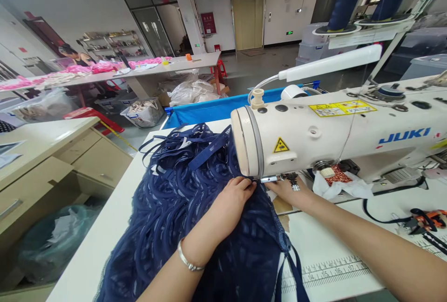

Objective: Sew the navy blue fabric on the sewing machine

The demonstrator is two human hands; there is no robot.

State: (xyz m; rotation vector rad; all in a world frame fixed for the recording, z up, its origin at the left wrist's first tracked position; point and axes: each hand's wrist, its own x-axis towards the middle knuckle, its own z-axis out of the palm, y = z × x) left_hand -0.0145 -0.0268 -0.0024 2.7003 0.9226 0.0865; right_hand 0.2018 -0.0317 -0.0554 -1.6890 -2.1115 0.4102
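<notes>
A heap of navy mesh garments (167,204) with straps and ruffled bands covers the left of the sewing table, up to the head of a white sewing machine (293,130). My left hand (235,197), a silver bangle on its wrist, lies on the navy fabric with curled fingers pinching its edge just left of the presser foot (293,181). Behind the presser foot is my right hand (284,190), reaching in from the right close to the fabric's edge. The machine's parts hide its fingertips. A navy strap (296,274) hangs down from the fabric towards the table's front.
Printed ruler marks (331,269) run along the front of the white table. Orange-handled snips (431,220) lie at right. Navy thread cones (347,2) stand above the machine. A blue cloth trough (209,109) is behind the table; a drawer cabinet (104,157) stands left. A person sits farther back.
</notes>
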